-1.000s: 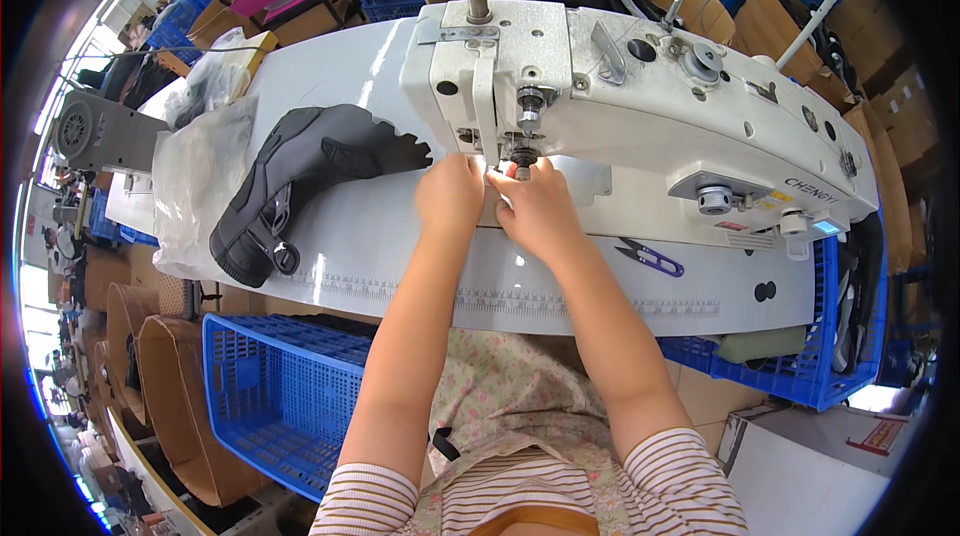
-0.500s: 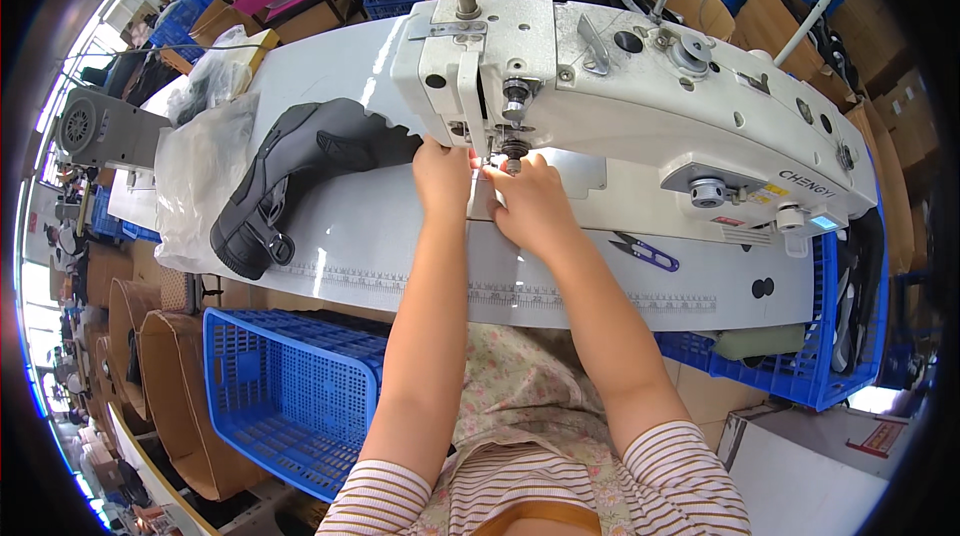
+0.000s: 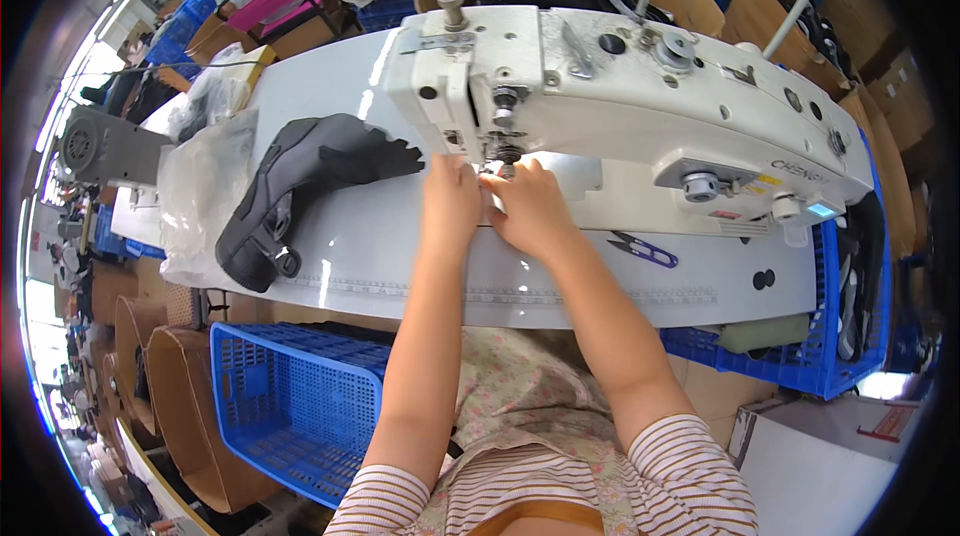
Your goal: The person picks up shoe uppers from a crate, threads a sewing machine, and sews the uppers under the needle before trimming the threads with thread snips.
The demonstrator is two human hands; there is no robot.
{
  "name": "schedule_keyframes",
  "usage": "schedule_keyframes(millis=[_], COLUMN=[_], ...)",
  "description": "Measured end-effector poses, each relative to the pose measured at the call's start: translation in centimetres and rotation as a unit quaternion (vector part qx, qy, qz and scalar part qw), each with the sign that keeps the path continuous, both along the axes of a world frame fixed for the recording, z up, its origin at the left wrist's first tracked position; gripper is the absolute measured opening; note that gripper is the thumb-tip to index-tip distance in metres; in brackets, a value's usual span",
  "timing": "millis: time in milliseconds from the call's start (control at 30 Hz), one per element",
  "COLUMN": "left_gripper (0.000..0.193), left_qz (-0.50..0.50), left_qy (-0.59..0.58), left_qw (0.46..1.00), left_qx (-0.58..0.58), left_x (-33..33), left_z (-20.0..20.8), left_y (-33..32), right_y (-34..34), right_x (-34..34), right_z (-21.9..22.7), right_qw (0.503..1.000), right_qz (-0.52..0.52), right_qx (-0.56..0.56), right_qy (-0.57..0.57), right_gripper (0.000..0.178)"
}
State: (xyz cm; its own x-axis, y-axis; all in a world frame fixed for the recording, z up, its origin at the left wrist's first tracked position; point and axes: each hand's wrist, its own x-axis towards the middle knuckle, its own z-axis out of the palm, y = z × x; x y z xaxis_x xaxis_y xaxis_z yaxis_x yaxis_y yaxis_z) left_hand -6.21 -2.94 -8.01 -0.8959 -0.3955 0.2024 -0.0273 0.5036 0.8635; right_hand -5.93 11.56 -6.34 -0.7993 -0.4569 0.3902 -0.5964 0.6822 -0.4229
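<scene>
Left hand (image 3: 450,201) and right hand (image 3: 530,204) sit closer together than a moment ago, the left having drawn in toward the needle; the whole view has also shifted slightly. Boot (image 3: 330,156), snips (image 3: 645,249) and discs (image 3: 763,280) keep their places on the table (image 3: 390,236).

Both hands are at the needle end of the machine (image 3: 620,126), the left just left of the needle, the right just right of it. The fingers of both are bent, their tips partly hidden by the machine head; I cannot tell what, if anything, they grip.

The dark grey boot lies on its side left of the left hand, its jagged edge near that hand. A plastic bag (image 3: 205,196) lies beyond it. Right of the right forearm, the purple-handled snips lie on the table, with two black discs farther right. A ruler strip (image 3: 600,294) runs along the table's near edge. Below, left of the left forearm, stands a blue basket (image 3: 330,396).
</scene>
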Motion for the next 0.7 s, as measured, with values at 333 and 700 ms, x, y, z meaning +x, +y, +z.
schedule_keyframes(millis=[333,700], left_gripper=[0.035,0.087], left_qz=[0.091,0.0], left_qy=[0.019,-0.319], left_qw=[0.965,0.88], left_qx=[-0.245,-0.352], left_x=[7.2,2.1], left_z=[14.5,10.9], left_y=[-11.7,-29.1], right_y=[0.9,1.6], right_x=[-0.1,-0.6], right_z=[0.1,-1.3], right_qw=[0.999,0.999], right_qz=[-0.011,-0.005], right_qx=[0.016,-0.034], right_qy=[-0.044,-0.026], right_gripper=[0.035,0.033])
